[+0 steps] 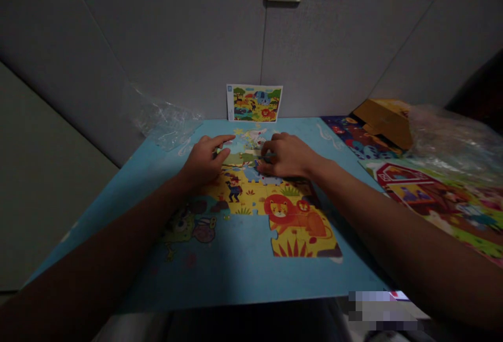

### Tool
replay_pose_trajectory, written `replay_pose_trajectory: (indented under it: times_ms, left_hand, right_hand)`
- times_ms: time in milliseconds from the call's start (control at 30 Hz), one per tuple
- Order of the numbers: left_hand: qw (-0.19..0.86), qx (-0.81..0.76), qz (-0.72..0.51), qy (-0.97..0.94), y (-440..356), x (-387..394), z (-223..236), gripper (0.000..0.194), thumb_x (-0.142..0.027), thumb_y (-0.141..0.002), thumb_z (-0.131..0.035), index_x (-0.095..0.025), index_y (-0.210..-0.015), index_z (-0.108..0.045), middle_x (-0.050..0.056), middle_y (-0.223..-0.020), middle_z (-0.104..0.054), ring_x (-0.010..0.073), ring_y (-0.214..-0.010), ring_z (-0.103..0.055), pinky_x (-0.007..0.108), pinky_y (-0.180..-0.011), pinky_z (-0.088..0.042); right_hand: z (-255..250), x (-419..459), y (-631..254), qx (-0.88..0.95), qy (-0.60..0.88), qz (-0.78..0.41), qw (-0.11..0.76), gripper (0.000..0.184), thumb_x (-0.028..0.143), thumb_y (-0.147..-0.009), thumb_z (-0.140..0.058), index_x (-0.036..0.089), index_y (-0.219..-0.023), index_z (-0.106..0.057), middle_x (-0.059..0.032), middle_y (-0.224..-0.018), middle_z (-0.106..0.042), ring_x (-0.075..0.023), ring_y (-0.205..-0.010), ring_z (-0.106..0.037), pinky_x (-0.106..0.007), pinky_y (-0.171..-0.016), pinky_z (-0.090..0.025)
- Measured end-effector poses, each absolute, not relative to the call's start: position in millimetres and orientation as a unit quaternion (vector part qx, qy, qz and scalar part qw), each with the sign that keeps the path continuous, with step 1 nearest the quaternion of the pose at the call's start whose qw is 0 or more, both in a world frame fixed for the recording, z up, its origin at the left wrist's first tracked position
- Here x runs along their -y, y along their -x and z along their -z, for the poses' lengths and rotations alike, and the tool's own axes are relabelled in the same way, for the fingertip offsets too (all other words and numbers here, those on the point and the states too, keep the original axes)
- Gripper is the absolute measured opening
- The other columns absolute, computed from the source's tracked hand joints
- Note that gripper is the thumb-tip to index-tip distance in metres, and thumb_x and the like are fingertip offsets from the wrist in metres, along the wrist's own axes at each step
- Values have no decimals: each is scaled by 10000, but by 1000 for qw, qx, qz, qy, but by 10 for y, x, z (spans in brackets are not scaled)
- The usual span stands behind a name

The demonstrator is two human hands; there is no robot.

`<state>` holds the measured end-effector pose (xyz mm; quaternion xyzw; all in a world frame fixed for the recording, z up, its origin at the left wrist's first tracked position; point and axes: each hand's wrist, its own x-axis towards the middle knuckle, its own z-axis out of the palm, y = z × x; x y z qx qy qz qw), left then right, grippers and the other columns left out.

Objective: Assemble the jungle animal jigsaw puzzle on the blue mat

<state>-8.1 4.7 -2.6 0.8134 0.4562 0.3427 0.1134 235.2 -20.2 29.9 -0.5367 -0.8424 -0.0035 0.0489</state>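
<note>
A partly joined jigsaw puzzle (251,191) with a yellow savanna scene lies on a light blue table (236,268). It shows a figure in a hat, part of a blue elephant and, at the lower right, orange lions. My left hand (205,160) rests at the puzzle's upper left edge, thumb and forefinger apart. Across from it, my right hand (288,155) has curled fingers around a puzzle piece (247,157) at the top edge, above the elephant. The fingers partly hide this piece, so its outline is unclear.
A picture card (255,103) of the full scene leans against the grey wall. Crumpled clear plastic (168,122) lies at the back left. To the right are another farm puzzle (436,195), an open cardboard box (383,122) and more clear plastic (456,135).
</note>
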Motion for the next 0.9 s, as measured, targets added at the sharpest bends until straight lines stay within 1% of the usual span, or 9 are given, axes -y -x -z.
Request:
replay_pose_trajectory:
  times_ms: [67, 133, 233, 367, 467, 633, 733, 833, 900]
  left_hand:
    - [112, -461, -327, -818, 77, -59, 33, 498, -333, -878, -514, -160, -1304, -706, 65, -865, -644, 218, -769, -518, 389, -857, -470]
    - [108, -463, -315, -821, 74, -68, 41, 501, -336, -869, -516, -155, -1294, -712, 65, -836, -642, 232, -785, -525, 397, -858, -466]
    - [104, -463, -307, -825, 76, -86, 60, 503, -345, -855, -531, -157, -1284, -714, 74, -850, -663, 256, -835, -548, 412, -880, -470]
    - [96, -459, -299, -831, 88, -112, 83, 455, -343, -851, -534, -164, -1214, -741, 97, -948, -724, 274, -908, -589, 439, -955, -457]
    - [86, -452, -292, -838, 100, -130, 90, 428, -346, -844, -538, -164, -1168, -750, 108, -1021, -739, 279, -950, -615, 459, -1004, -437]
    - [71, -447, -291, -843, 115, -145, 114, 434, -381, -852, -541, -157, -1162, -747, 130, -1059, -717, 301, -1015, -614, 487, -1003, -445]
    - [67, -447, -298, -841, 110, -142, 126, 426, -384, -862, -535, -163, -1154, -754, 125, -1039, -710, 299, -1029, -610, 481, -1005, -446]
    - [68, -444, -295, -843, 103, -136, 119, 431, -373, -867, -529, -154, -1164, -752, 131, -1038, -702, 299, -1034, -609, 483, -1008, -440]
    - [69, -442, -293, -845, 96, -130, 105, 428, -367, -867, -531, -156, -1169, -749, 130, -1037, -700, 297, -1034, -608, 482, -1008, -438]
  right_hand:
    - [-353, 229, -2354, 835, 550, -5, -11, 561, 576, -849, -639, 137, -1192, -699, -215, -1137, -687, -345, -1027, -655, -425, -889, -484]
    - [-383, 248, -2335, 828, 560, -16, -35, 544, 588, -856, -637, 131, -1144, -707, -220, -1149, -675, -331, -1003, -663, -398, -861, -495]
    - [-397, 256, -2312, 820, 570, -24, -47, 538, 616, -863, -633, 124, -1053, -741, -233, -1142, -671, -328, -978, -672, -383, -825, -506]
    - [-377, 246, -2316, 811, 583, -26, -46, 653, 713, -855, -592, 103, -1014, -764, -250, -1111, -686, -328, -937, -686, -390, -794, -511]
    - [-349, 239, -2309, 806, 590, -29, -37, 716, 758, -854, -555, 86, -967, -774, -252, -1026, -715, -329, -888, -696, -387, -742, -499]
    - [-385, 245, -2336, 812, 583, -14, -14, 600, 684, -878, -583, 115, -900, -774, -209, -891, -745, -303, -816, -698, -360, -676, -452]
    - [-442, 260, -2409, 845, 529, -64, -36, 486, 615, -792, -720, 170, -985, -747, -133, -928, -763, -264, -812, -693, -320, -650, -433]
    - [-476, 276, -2455, 853, 502, -123, -70, 585, 534, -668, -842, 203, -1126, -692, -80, -1002, -768, -235, -827, -691, -287, -637, -430]
    - [-483, 278, -2451, 844, 515, -122, -88, 578, 556, -660, -843, 188, -1085, -705, -87, -981, -766, -232, -807, -687, -287, -625, -428]
